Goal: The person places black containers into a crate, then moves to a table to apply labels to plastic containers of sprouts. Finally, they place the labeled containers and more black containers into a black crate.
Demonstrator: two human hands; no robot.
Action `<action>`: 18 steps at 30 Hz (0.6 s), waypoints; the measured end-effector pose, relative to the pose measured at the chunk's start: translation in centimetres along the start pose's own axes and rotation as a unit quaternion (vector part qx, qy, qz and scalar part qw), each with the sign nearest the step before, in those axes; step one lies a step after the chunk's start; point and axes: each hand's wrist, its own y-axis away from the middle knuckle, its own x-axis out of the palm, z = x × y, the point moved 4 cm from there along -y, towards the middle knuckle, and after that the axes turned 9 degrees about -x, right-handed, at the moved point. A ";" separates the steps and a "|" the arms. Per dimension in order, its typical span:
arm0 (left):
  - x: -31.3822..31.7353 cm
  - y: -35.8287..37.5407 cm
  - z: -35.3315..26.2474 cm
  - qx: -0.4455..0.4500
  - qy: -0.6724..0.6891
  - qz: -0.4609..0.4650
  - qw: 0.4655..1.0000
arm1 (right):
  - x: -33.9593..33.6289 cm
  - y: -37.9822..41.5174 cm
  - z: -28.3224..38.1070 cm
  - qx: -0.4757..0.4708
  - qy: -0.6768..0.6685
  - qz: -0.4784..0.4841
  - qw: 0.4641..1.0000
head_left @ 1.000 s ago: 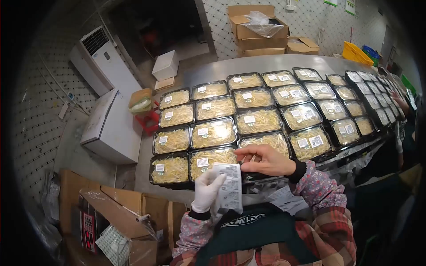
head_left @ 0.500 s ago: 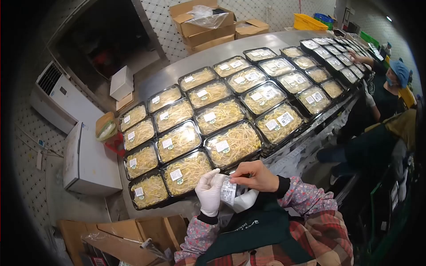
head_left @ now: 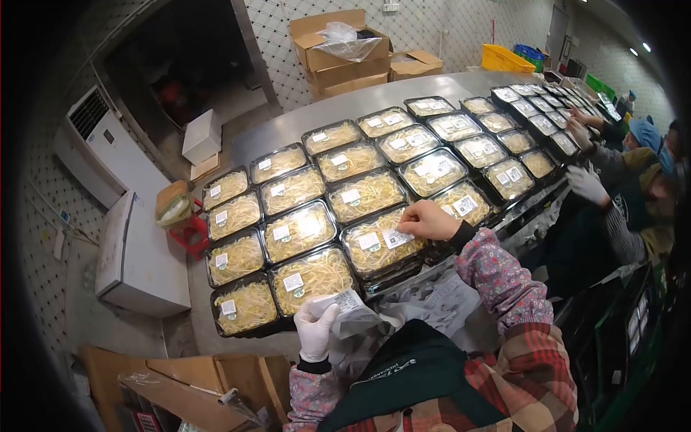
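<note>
My left hand point(head_left: 317, 330), in a white glove, is closed on a strip of printed labels point(head_left: 344, 305) near the front edge of the table. My bare right hand point(head_left: 430, 220) pinches the edge of a white label point(head_left: 396, 237) lying on the film of a tray of bean sprouts point(head_left: 374, 258). That tray also bears another white label point(head_left: 368, 242) on its left part. Left of it sits a front tray point(head_left: 312, 277) with one white label, and more black sprout trays stand in rows behind.
Cardboard boxes point(head_left: 342, 61) stand behind the metal table point(head_left: 252, 142). More cardboard point(head_left: 209, 374) lies at the lower left. A white cabinet point(head_left: 147, 259) and a red stool point(head_left: 191, 236) are at left. Co-workers point(head_left: 612, 194) stand at the right, a gloved hand over the trays' edge.
My right hand has moved from the label strip to the tray, where a second label now lies. My left hand has shifted down and left with the strip. A co-worker's gloved hand has risen at right.
</note>
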 end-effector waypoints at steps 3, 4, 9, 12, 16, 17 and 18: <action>0.5 0.1 -0.7 0.009 0.006 -0.003 1.000 | 0.8 0.2 0.3 -0.055 0.151 -0.006 0.987; 0.7 -0.1 -0.9 0.015 0.008 -0.005 1.000 | 0.7 0.5 0.8 -0.077 0.216 -0.026 0.973; 3.7 -1.9 -1.0 0.007 -0.039 0.027 0.999 | -1.8 1.8 4.9 -0.084 0.244 -0.072 0.963; 5.9 -2.4 -1.3 -0.031 -0.015 0.061 0.998 | 0.3 2.5 7.2 -0.164 -0.130 0.015 0.978; 7.4 -3.4 -1.4 0.013 -0.127 0.048 0.991 | 1.5 3.5 9.0 -0.121 -0.193 0.062 0.972; 6.9 -3.8 -1.4 0.070 -0.231 0.026 0.970 | 1.5 3.5 8.9 -0.128 -0.200 0.047 0.970; 6.4 -4.3 -1.4 0.126 -0.332 0.001 0.935 | 1.5 3.6 8.9 -0.136 -0.207 0.032 0.968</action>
